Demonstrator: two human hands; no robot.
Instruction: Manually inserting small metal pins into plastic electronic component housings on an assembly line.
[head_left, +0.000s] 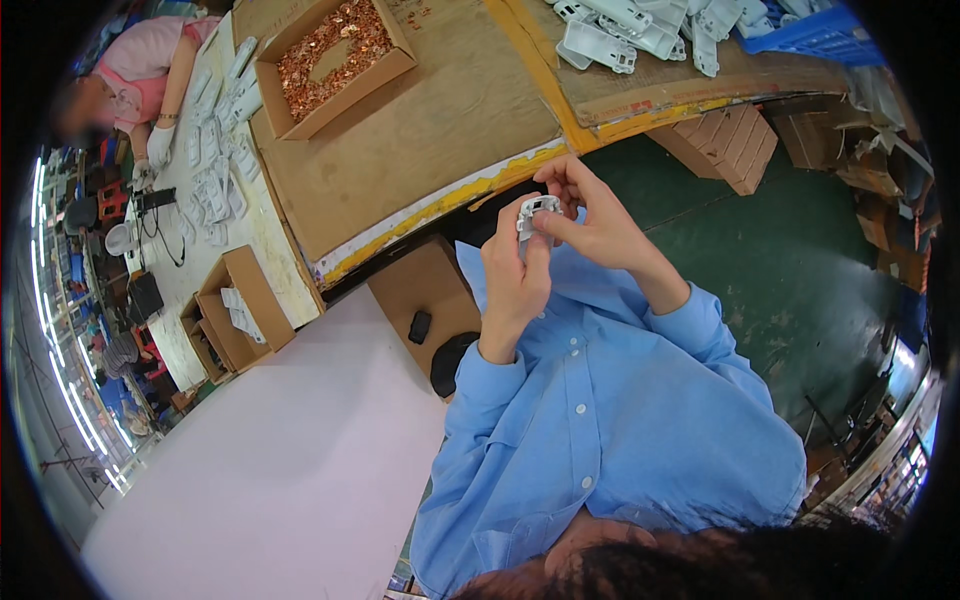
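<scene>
Close to my chest, just off the table's edge, I hold a small white plastic housing (527, 228) with cut-outs in its end. My left hand (513, 285) is closed around its side, thumb and fingers pinching it upright. The thumb of my right hand (602, 228) presses against the housing's near right side. My right fingers curl behind and above it; whether they pinch a small part there I cannot make out.
On the cardboard-covered table (430, 140) stands a carton of small copper-coloured parts (340, 60). White housings (640, 30) lie heaped at the far right by a blue crate (815, 38). At the left, a gloved co-worker (145, 70) sits by more white parts and an open carton (240, 305).
</scene>
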